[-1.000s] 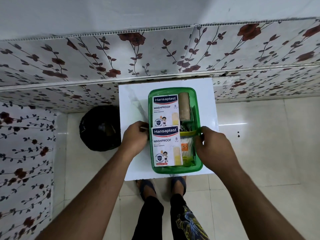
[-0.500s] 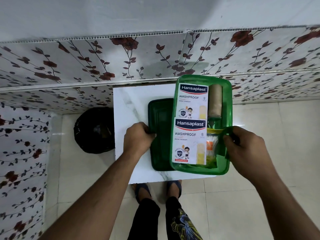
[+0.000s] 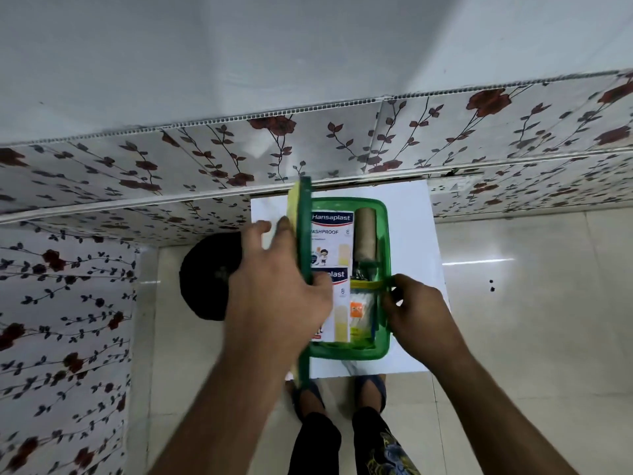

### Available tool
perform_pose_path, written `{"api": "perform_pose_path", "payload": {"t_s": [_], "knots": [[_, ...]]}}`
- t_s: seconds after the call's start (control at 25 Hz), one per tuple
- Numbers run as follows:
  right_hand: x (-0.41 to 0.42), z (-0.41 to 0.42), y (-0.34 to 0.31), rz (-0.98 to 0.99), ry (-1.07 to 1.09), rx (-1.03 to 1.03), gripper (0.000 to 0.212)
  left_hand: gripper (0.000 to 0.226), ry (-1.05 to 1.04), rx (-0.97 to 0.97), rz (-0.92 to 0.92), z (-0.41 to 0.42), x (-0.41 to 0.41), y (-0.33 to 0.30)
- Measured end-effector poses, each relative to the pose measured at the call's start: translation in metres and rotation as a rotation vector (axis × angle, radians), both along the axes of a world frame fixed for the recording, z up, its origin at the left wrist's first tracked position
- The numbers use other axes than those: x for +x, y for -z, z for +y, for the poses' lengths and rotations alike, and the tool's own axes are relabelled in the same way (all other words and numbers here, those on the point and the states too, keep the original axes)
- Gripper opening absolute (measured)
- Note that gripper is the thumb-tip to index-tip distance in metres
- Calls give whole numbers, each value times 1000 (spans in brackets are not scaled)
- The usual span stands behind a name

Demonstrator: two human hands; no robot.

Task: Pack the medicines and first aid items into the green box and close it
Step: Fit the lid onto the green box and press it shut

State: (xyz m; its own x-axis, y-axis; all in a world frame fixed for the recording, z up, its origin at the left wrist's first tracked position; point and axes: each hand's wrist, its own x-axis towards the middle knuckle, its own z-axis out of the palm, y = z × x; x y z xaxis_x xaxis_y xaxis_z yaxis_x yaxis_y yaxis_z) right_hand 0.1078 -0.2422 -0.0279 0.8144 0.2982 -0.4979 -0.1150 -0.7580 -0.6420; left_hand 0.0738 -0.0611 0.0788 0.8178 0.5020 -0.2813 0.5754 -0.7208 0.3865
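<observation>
**Lid held on edge beside the packed box**

Green box (image 3: 383,351) sits on a white table (image 3: 416,234), open. Inside: two plaster packets (image 3: 331,240) end to end along the 9 o'clock side, a brown bandage roll (image 3: 365,234) toward 1 o'clock, small pouches (image 3: 359,313) toward 5 o'clock. Left hand (image 3: 277,289) grips the green lid (image 3: 305,231), which stands on edge along the box's 9 o'clock rim. Right hand (image 3: 416,313) is closed on the 3 o'clock rim. Black round object (image 3: 205,275) on the floor at 9 o'clock of the table.
</observation>
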Motion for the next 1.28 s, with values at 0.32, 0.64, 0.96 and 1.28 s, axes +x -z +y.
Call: {"api": "perform_pose_path", "payload": {"t_s": [0.32, 0.64, 0.96, 1.28], "knots": [[7, -23, 1, 280, 238, 302, 27, 93, 119, 131, 127, -85, 29, 66], [12, -12, 8, 275, 413, 396, 28, 51, -184, 3, -343, -15, 4, 79], [22, 8, 11, 328, 363, 363, 41, 31, -393, -710, -121, -5, -13, 102], [90, 73, 0, 186, 542, 450, 33, 37, -385, -844, -194, 32, 70, 107]]}}
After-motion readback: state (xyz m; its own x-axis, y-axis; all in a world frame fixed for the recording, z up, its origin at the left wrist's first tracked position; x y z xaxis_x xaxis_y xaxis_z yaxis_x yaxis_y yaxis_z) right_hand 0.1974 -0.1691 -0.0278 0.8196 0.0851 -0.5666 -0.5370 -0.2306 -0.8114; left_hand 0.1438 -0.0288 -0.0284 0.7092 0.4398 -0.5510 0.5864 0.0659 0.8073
